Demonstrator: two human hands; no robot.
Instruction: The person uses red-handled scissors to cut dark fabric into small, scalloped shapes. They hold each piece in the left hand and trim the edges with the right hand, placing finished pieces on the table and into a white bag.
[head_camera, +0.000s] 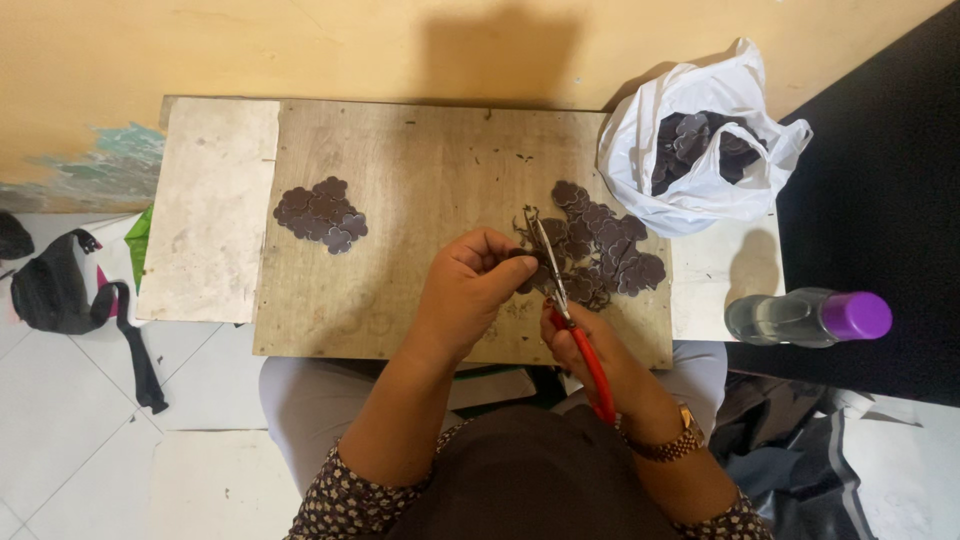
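Trimming a dark flower-shaped piece (522, 268) over the bench (400, 200): left hand (478, 285) fingers pinching it, right hand (590, 345) gripping red-handled scissors (565, 310). Next cut likely needs the piece rotated.

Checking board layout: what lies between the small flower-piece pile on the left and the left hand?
Bare wooden board only, between that pile and the left hand, in the head view.
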